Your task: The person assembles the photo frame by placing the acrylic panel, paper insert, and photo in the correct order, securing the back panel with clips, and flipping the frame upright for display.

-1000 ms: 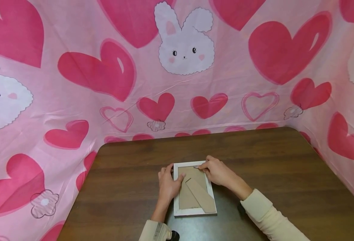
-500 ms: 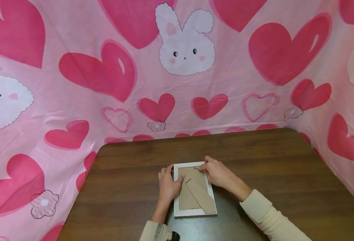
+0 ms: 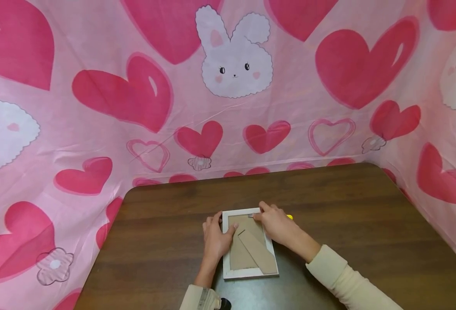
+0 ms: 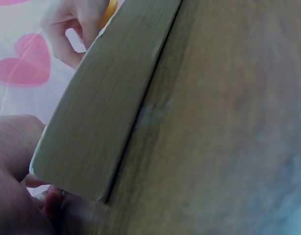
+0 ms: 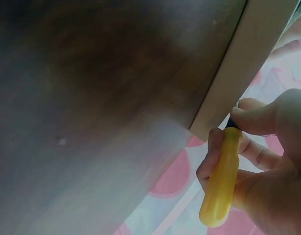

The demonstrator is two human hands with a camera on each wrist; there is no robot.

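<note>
A white picture frame (image 3: 226,249) lies face down on the table, its brown backing board (image 3: 243,258) and slanted easel leg (image 3: 256,252) showing. My left hand (image 3: 217,239) grips the frame's left side, thumb on the backing and fingers round the outer edge. At the top right corner, my right hand (image 3: 278,224) holds a screwdriver with a yellow handle (image 5: 221,183) and a dark collar. Its metal tip (image 3: 250,215) reaches over the inner top edge of the frame. In the left wrist view the frame's side wall (image 4: 106,103) fills the middle.
The brown wooden table (image 3: 165,241) spreads out around the frame. Behind it and at both sides hangs a pink cloth (image 3: 150,38) with hearts and rabbits. A black object (image 3: 225,304) shows at the left cuff.
My right hand has turned slightly, and the yellow handle end now shows past it in the head view. The tip has shifted very slightly left; frame and left hand hold their place.
</note>
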